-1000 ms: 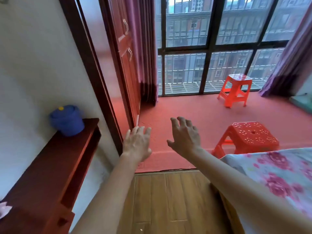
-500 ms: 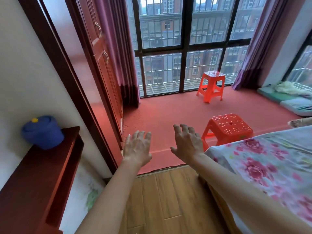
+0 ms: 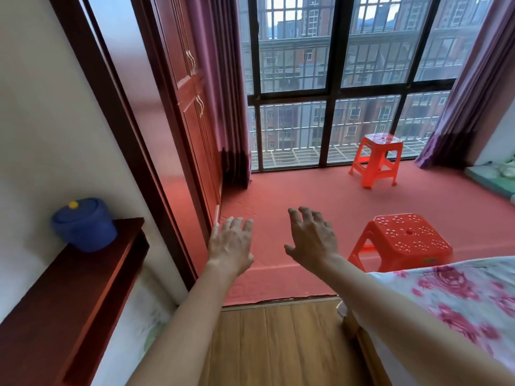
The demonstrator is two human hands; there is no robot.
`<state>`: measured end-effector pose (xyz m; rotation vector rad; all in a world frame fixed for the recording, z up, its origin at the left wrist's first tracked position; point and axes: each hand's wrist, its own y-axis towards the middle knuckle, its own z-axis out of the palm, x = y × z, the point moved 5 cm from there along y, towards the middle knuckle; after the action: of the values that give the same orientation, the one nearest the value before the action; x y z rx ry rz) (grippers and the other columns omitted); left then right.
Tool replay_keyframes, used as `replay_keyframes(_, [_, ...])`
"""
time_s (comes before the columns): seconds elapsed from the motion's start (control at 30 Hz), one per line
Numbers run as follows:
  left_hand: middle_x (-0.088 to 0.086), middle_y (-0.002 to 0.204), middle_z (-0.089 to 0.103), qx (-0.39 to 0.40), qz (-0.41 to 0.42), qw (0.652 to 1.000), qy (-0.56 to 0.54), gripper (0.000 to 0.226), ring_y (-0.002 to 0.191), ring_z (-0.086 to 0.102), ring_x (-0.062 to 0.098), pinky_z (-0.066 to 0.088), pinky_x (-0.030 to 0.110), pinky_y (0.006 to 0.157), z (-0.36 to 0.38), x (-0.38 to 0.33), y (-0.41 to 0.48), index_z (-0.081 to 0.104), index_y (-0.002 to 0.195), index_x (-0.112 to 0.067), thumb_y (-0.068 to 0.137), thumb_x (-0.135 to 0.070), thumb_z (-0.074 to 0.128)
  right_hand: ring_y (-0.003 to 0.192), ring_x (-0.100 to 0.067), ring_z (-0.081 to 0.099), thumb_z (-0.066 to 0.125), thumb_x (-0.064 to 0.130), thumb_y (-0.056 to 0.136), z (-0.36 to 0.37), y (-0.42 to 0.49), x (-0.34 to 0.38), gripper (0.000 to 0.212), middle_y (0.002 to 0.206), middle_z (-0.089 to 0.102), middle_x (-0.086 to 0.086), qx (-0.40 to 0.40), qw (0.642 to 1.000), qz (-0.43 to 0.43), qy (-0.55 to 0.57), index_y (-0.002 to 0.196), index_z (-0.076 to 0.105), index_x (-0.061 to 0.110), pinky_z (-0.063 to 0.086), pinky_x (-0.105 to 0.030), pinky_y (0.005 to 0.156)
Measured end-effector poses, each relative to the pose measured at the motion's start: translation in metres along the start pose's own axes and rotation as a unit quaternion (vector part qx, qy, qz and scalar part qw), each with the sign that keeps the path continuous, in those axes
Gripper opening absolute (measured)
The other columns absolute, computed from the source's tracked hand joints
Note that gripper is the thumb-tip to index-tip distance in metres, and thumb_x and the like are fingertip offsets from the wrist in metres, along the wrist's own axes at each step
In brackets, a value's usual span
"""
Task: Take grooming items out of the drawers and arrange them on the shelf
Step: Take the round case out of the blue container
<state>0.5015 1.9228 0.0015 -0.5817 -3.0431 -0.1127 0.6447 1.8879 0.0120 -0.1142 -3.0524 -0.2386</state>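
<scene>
Ahead, both arms stretch out at mid-height over the wooden floor (image 3: 278, 346). The left hand (image 3: 231, 243) is held flat, palm down, fingers straight and close together, its grip released and holding nothing. The right hand (image 3: 312, 240) hangs just beside it, apart from it, fingers spread and slightly bent, its grip likewise released and bare.

The shelf (image 3: 69, 296), dark reddish wood, runs along the white wall at the left, well apart from both hands. A blue pot (image 3: 83, 224) with a lid and a small yellow knob stands upright at its far end, against the wall.

Past the shelf a dark door frame (image 3: 117, 121) rises at a slant, and behind it stands a red-brown wardrobe (image 3: 192, 107) with metal handles, a purple curtain (image 3: 223, 79) hanging next to it. A raised red platform (image 3: 306, 190) begins where the wooden floor ends, directly under the hands. On it, near the right hand, stands an orange stool (image 3: 404, 240), pressed close to the corner of the bed (image 3: 459, 296) with its pink flowered cover. A second orange stool (image 3: 376, 157) stands farther off by the barred window (image 3: 334, 79). Green bedding (image 3: 490, 176) lies at the right edge, below another purple curtain (image 3: 468, 93).
</scene>
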Motion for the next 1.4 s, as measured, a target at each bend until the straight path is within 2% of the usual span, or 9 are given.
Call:
replay_keyframes(0.43, [0.006, 0.149, 0.031, 0.009, -0.033, 0.999, 0.0, 0.074, 0.141, 0.022, 0.024, 0.02, 0.046, 0.116, 0.019, 0.005, 0.048, 0.02, 0.147, -0.016, 0.086, -0.029, 0.06, 0.134, -0.032, 0.031, 0.065, 0.039, 0.083, 0.023, 0.056, -0.015, 0.079, 0.148, 0.029, -0.013, 0.022, 0.999, -0.031, 0.007, 0.143, 0.021, 0.013, 0.038, -0.042, 0.101])
replay_keyframes(0.7, [0.006, 0.15, 0.029, 0.005, -0.025, 1.0, 0.001, 0.074, 0.142, 0.021, 0.023, 0.019, 0.044, 0.115, 0.028, 0.019, 0.112, 0.019, 0.148, -0.016, 0.086, -0.029, 0.059, 0.134, -0.032, 0.032, 0.065, 0.039, 0.083, 0.036, 0.113, -0.017, 0.079, 0.147, 0.03, -0.013, 0.021, 0.999, -0.03, -0.001, 0.143, 0.021, 0.013, 0.038, -0.041, 0.101])
replay_keyframes(0.97, [0.006, 0.148, 0.031, -0.008, -0.009, 1.0, -0.003, 0.073, 0.14, 0.022, 0.024, 0.019, 0.046, 0.117, 0.035, 0.046, 0.209, 0.022, 0.145, -0.016, 0.085, -0.032, 0.061, 0.133, -0.033, 0.032, 0.064, 0.039, 0.083, 0.052, 0.208, -0.014, 0.08, 0.147, 0.03, -0.013, 0.027, 0.999, -0.017, -0.015, 0.144, 0.02, 0.012, 0.039, -0.041, 0.1])
replay_keyframes(1.4, [0.007, 0.149, 0.029, -0.01, -0.004, 1.0, -0.01, 0.072, 0.141, 0.022, 0.024, 0.023, 0.043, 0.115, 0.047, 0.131, 0.352, 0.023, 0.146, -0.015, 0.085, -0.029, 0.06, 0.133, -0.032, 0.032, 0.064, 0.037, 0.084, 0.08, 0.368, 0.025, 0.078, 0.146, 0.031, -0.012, 0.028, 1.0, -0.005, -0.001, 0.144, 0.022, 0.012, 0.039, -0.041, 0.1])
